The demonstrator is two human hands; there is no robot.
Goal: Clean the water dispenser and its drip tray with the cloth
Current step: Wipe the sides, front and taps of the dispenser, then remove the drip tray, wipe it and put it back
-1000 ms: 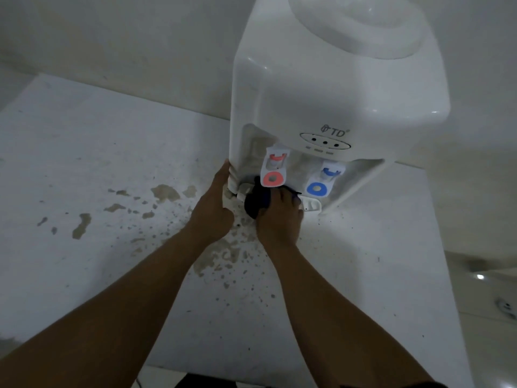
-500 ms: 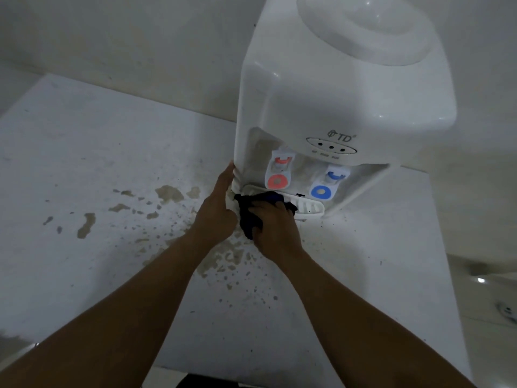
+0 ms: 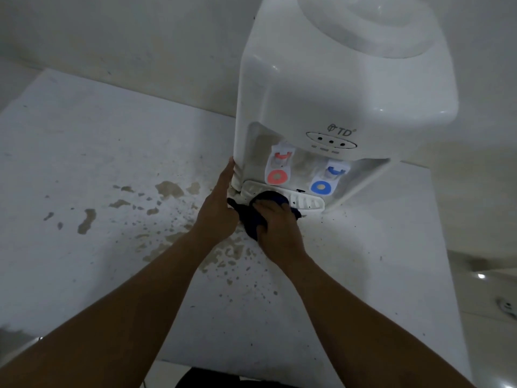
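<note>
Dispenser: the white plastic tabletop water dispenser (image 3: 330, 88) stands at 1 o'clock on the stained white counter (image 3: 84, 152).
Drip tray: the white slotted drip tray (image 3: 305, 201) sits at its foot, under the red tap (image 3: 277, 170) and the blue tap (image 3: 321, 182).
Right hand: the right hand (image 3: 275, 224) presses the dark blue cloth (image 3: 251, 219) on the tray's left part, fingers curled over it.
Left hand: the left hand (image 3: 219, 205) rests on the dispenser's lower left corner, fingers straight.
Progress: tray wiping is under way, I judge; its right part, the taps and the body still wait.
</note>
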